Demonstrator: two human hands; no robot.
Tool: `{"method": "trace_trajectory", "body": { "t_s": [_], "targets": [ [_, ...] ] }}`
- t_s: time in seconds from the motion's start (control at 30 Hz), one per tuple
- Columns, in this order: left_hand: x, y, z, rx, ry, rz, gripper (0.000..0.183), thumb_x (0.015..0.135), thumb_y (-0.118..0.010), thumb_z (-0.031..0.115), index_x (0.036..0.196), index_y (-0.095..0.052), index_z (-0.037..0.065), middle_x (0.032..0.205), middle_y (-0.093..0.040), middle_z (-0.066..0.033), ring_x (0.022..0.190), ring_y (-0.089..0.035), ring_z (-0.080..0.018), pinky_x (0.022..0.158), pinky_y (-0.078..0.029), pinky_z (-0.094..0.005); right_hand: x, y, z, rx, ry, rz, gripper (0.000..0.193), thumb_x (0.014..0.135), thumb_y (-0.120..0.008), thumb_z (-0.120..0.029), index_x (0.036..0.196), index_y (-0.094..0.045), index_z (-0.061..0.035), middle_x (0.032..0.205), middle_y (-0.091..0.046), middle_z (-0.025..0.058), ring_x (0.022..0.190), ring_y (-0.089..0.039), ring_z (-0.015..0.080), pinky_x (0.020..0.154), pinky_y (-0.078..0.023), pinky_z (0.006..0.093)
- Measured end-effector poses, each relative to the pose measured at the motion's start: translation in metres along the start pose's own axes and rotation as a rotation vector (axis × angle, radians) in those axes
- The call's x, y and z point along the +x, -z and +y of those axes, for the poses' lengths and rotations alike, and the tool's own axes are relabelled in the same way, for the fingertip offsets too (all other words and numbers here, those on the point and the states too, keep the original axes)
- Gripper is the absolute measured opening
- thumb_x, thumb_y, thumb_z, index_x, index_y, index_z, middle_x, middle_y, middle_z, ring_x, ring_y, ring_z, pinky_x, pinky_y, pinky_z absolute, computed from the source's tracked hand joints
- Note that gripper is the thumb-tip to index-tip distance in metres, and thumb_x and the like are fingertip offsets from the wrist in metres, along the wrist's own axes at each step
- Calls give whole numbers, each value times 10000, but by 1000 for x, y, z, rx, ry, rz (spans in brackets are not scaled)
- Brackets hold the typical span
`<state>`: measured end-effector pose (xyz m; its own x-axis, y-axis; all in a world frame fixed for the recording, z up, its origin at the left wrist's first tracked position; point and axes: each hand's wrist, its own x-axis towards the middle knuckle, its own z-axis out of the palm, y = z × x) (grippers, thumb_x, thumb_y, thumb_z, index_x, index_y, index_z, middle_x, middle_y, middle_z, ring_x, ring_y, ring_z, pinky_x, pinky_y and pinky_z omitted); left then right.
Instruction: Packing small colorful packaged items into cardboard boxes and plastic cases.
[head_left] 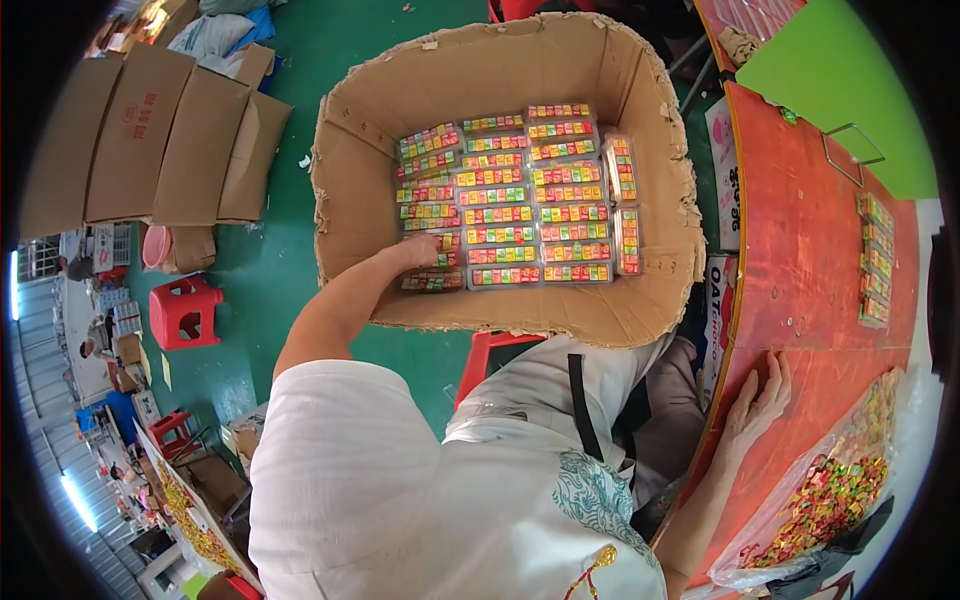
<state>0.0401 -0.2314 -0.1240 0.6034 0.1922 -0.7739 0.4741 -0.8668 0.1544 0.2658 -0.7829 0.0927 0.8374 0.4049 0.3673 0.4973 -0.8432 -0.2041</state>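
A large open cardboard box (500, 315) stands before me, holding rows of clear plastic packs (498, 214) filled with small red, yellow and green wrapped candies. Inside its near left corner, my left hand (416, 252) bends down over a candy pack (445, 259), the fingers closed at its top; their tips are partly hidden. My right hand (760, 400) lies on the red table (800, 270), fingers stretched out, holding nothing. Beyond that hand, several more candy packs (875, 262) stand in a row on the table.
Loose wrapped candies (825, 505) lie on a plastic sheet at the table's near right. A bright green board (840, 90) covers the table's far end. Left on the green floor are large cartons (140, 140) and a red stool (186, 311). Another red stool (490, 360) is partly under the box.
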Motion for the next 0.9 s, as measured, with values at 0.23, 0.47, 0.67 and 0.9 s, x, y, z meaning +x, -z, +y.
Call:
{"method": "trace_trajectory", "body": {
  "t_s": [0.23,0.47,0.67,0.9],
  "targets": [
    [-33,21,20,-240,123,-22,475,844,-472,157,1301,-490,27,1359,-493,-255,1226,-511,-393,1032,-418,-478,-1,1,-1,-4,-4,-1,341,910,-556,-84,1247,-581,-32,1308,-552,153,1188,-512,325,1005,-387,422],
    [-42,20,17,-166,191,90,448,849,-475,146,1281,-487,29,1337,-464,-283,1220,-490,-457,1036,-416,-489,0,0,-4,17,-4,-7,338,918,-549,-93,1249,-579,-32,1308,-548,152,1183,-511,328,999,-386,427],
    [-47,24,26,-100,140,69,430,841,-479,113,1266,-493,48,1333,-477,-259,1215,-500,-436,1010,-441,-485,1,2,-2,-3,-3,-4,342,918,-549,-96,1254,-574,-36,1312,-545,153,1182,-510,329,998,-385,430],
    [-55,22,30,-41,101,112,404,846,-507,119,1242,-513,46,1283,-532,-240,1175,-543,-408,975,-463,-485,-2,3,-1,-7,-4,-3,344,911,-559,-87,1250,-574,-33,1311,-549,152,1182,-511,327,997,-387,430]
  ]
}}
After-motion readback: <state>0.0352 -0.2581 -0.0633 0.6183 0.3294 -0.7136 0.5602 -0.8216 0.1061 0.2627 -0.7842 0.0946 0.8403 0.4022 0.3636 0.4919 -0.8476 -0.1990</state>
